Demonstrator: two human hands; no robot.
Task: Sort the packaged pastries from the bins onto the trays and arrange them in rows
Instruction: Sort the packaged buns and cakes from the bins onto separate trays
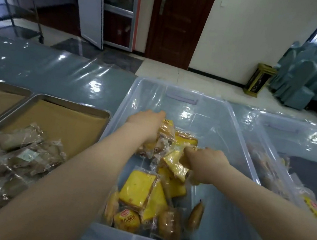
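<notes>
Both hands, left and right, clutch light, crinkly, slippery packs mid-frame in the bin; best pinched at sealed edges.

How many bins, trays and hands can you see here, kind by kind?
Clear plastic bins: 2, the middle bin and the right bin
Metal trays lined with brown paper: 2, the near tray and the far-left tray
Hands in the middle bin: 2, left hand and right hand, each on wrapped pastries
Total: 6
</notes>
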